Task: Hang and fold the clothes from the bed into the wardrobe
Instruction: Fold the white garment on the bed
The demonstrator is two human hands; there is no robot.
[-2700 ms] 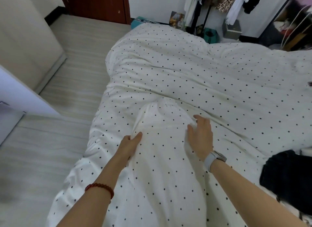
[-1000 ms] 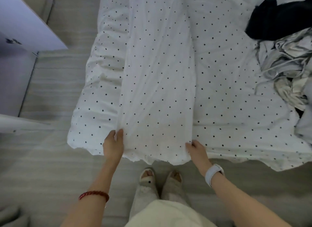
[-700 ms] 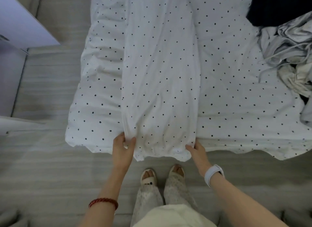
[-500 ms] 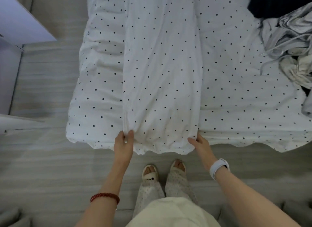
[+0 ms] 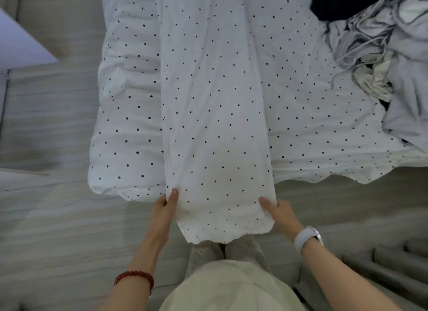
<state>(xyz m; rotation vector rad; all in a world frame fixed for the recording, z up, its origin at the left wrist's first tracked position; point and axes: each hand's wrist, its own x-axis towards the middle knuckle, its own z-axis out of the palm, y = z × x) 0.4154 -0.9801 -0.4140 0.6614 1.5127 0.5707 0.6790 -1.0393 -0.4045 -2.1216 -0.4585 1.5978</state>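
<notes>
Our left hand (image 5: 165, 206) pinching the polka-dot garment (image 5: 215, 116) at its lower left corner, our right hand (image 5: 279, 212) gripping the lower right corner, garment lying centre frame over the bed (image 5: 122, 130) edge, both arms extended forward

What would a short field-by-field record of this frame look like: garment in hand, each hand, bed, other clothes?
garment: white dotted garment, laid lengthwise on the bed, its near end hanging past the bed edge
left hand: pinches the garment's left edge
right hand: holds the garment's right edge
bed: white dotted duvet
other clothes: grey and white pile and a dark item, far right of the bed
</notes>
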